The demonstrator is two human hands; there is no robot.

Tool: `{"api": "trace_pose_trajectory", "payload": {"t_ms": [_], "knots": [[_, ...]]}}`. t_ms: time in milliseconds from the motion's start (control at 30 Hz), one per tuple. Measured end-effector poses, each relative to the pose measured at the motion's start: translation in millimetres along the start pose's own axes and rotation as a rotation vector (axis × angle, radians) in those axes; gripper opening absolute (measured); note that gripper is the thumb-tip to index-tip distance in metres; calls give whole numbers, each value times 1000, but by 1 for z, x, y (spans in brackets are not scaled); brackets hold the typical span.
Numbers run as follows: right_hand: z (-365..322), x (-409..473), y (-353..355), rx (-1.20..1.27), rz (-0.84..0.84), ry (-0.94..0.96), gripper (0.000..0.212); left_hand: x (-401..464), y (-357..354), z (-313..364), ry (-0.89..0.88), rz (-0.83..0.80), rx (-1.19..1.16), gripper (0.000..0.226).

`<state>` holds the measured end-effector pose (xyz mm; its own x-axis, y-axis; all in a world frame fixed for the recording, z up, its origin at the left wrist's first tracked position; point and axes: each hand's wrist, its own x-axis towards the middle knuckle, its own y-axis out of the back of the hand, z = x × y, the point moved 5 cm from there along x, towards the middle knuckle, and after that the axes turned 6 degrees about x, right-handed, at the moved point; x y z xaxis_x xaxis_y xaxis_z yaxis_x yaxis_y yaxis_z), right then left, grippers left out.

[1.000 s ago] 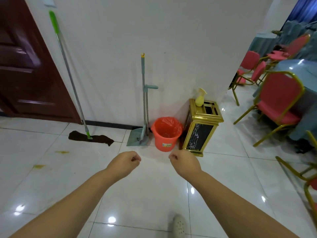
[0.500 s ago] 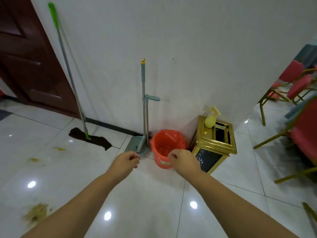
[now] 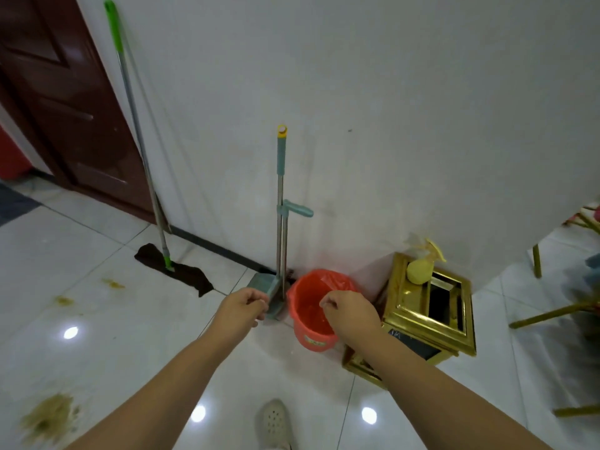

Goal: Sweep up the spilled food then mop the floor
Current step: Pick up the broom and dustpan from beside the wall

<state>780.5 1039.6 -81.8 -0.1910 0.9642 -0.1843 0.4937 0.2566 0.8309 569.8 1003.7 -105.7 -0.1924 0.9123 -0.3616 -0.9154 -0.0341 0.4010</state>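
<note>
Spilled food lies unswept on the tiles, well left of the broom and dustpan standing against the wall. Mop leans further left, untouched. Left hand and right hand hover near the dustpan, fingers curled, holding nothing. Sweeping and mopping both remain.

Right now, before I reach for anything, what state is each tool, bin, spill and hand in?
Mop: leaning on wall, untouched, dark cloth head on floor.
Broom and dustpan set: upright against wall, untouched.
Red bucket: upright, open, lined with a red bag.
Gold bin: upright, yellow spray bottle on top.
Food spills: unswept on tiles.
Left hand: curled, holding nothing.
Right hand: curled, holding nothing.
</note>
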Motion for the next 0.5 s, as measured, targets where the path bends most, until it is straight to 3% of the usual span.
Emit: {"api": "trace_pose_trajectory", "payload": {"t_ms": [200,500], "knots": [[-1,94,40,-79,38,13,27,87,-6,36,71,48,-121,22],[9,211,68,-64,27,-16,25,201,-17,90,21,5,-73,26]]}}
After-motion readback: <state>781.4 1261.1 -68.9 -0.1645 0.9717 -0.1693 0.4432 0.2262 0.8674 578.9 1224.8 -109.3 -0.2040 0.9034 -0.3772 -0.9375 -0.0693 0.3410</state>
